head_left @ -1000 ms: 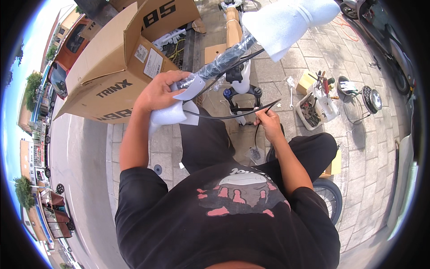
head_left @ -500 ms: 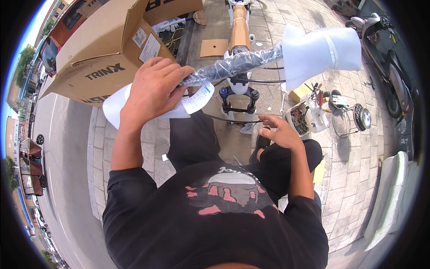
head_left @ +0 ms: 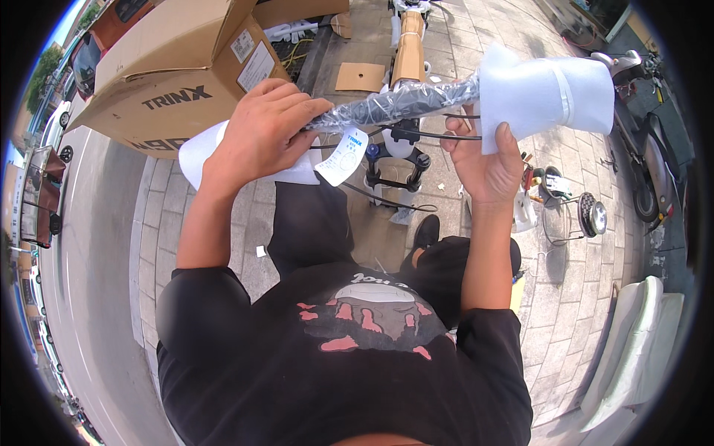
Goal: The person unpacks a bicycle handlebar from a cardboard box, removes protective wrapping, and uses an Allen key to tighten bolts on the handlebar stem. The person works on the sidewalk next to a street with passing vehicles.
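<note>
1. Stone paving point(head_left: 565, 297): laid in blocks, bordered by road point(head_left: 104, 260) along its L edge.
2. Carton point(head_left: 178, 89): brown cardboard, stood toward paving's far L corner.
3. Scooter point(head_left: 648, 160): parked by paving's R edge.
4. Bike frame point(head_left: 410, 48): part-wrapped in cardboard, seen toward paving's far edge; black fork point(head_left: 394, 180) is set at its near end.
5. Handlebar point(head_left: 405, 102): wrapped in clear plastic, held up off the paving, approx. crosswise, seen above the fork.
6. Tool caddy point(head_left: 525, 213): white, set toward paving's R edge, mostly hidden by R forearm.
7. R foam sleeve point(head_left: 547, 93): white, wrapped round bar's R end. L foam sleeve point(head_left: 199, 154): partly covered by L hand.
8. L hand point(head_left: 271, 137): grip clenched round bar's L part, back of hand up. R hand point(head_left: 487, 169): palm turned up, thumb raised by R foam sleeve, fingers at black cable point(head_left: 424, 134); whether cable is actually grasped can't be made out.
9. White tag point(head_left: 345, 156): hung below bar, just beside L hand; print not copied.
10. Paper scrap point(head_left: 261, 251): left on paving, near its L edge.
</note>
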Action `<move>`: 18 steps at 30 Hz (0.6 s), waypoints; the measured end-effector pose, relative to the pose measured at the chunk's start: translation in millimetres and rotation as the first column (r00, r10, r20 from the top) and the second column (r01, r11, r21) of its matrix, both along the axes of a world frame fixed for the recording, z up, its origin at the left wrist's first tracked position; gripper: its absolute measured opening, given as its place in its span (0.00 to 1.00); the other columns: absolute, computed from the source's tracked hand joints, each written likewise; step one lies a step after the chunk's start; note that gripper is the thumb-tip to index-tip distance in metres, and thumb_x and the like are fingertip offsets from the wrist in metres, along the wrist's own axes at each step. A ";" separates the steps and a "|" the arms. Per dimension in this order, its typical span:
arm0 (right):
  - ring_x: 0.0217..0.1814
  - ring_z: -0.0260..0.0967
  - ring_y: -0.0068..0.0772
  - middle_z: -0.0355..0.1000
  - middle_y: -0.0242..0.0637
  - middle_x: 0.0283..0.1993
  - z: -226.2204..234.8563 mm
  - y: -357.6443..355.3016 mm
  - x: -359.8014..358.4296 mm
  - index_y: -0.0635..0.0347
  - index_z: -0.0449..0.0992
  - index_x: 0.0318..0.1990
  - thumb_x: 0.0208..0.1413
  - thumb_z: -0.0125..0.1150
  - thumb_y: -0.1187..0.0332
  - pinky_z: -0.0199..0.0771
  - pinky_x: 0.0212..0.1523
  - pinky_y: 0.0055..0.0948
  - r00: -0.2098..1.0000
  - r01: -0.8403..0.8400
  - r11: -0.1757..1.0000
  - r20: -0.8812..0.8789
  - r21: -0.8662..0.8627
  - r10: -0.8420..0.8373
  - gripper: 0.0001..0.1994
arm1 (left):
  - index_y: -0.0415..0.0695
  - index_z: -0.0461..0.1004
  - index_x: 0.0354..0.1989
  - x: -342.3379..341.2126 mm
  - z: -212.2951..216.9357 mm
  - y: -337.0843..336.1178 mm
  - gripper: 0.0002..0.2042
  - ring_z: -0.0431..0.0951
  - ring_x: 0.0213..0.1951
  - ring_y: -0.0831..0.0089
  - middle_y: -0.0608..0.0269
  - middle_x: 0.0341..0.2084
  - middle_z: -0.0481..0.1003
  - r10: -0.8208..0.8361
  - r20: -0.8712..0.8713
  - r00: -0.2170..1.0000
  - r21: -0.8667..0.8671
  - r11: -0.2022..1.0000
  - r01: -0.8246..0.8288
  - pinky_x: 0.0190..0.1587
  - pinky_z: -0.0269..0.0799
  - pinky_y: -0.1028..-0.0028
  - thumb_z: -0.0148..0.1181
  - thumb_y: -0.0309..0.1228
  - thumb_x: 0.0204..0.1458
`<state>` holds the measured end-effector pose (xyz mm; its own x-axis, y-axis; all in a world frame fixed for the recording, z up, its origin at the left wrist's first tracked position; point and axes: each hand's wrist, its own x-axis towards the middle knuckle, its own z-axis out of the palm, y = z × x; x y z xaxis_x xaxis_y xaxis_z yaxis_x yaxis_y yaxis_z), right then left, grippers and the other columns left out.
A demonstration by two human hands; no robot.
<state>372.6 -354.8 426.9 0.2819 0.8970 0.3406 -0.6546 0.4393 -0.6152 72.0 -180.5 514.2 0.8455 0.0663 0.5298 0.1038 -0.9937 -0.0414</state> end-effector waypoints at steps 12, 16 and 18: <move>0.61 0.75 0.36 0.78 0.45 0.59 17.9 30.3 8.5 0.67 0.74 0.63 0.57 0.79 0.58 0.74 0.66 0.37 0.768 0.162 0.973 0.640 -0.165 -0.020 0.32 | 0.42 0.82 0.50 1.4 -24.1 19.4 0.18 0.78 0.39 0.52 0.56 0.35 0.81 0.020 0.016 1.000 -0.265 0.964 -0.015 0.45 0.72 0.59 0.74 0.28 0.48; 0.62 0.75 0.39 0.78 0.44 0.60 17.7 40.4 3.1 0.66 0.74 0.64 0.54 0.80 0.60 0.76 0.64 0.39 0.509 0.251 0.948 0.860 -0.193 0.040 0.34 | 0.43 0.82 0.51 -2.7 -22.6 17.7 0.19 0.79 0.40 0.50 0.54 0.36 0.81 0.028 -0.002 1.000 -0.300 0.954 -0.027 0.46 0.73 0.58 0.73 0.30 0.49; 0.63 0.75 0.38 0.78 0.44 0.60 31.0 42.0 -16.4 0.64 0.73 0.65 0.52 0.79 0.63 0.76 0.61 0.39 0.329 0.407 0.890 0.942 -0.207 0.068 0.34 | 0.44 0.82 0.54 -12.6 -24.8 15.8 0.20 0.80 0.41 0.50 0.54 0.36 0.81 0.096 -0.047 0.994 -0.345 0.932 -0.107 0.48 0.74 0.56 0.71 0.33 0.51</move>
<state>356.1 -312.8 457.9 0.1673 0.9711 0.1702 0.4874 0.0686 -0.8705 59.4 -164.7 489.4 0.8390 0.3277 0.4344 0.2087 -0.9311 0.2993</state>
